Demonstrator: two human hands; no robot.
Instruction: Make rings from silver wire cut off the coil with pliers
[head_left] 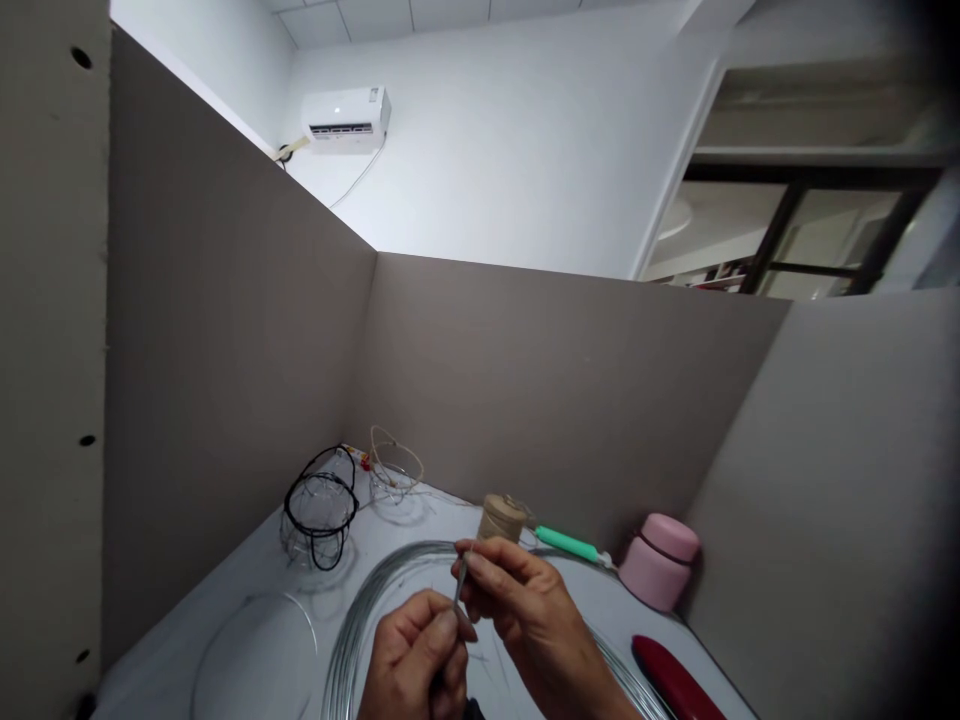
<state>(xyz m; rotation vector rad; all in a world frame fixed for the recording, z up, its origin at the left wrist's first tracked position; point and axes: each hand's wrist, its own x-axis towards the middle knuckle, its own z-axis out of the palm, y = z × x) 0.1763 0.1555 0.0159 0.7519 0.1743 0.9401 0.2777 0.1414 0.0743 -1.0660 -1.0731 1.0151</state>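
Left hand [414, 658], right hand [521, 600] pinching a slim metal tool [460, 582], coiled wire [349, 640] on white table [442, 515], grey partitions [540, 420], air conditioner [345, 118]

We face grey-brown partitions [225, 350] meeting in a far corner. Over them rises a white wall [510, 150] with an air conditioner [345, 118] mounted high, under ceiling tiles [375, 18]. Far right, an opening [690, 130] shows dark-framed glass [817, 225].
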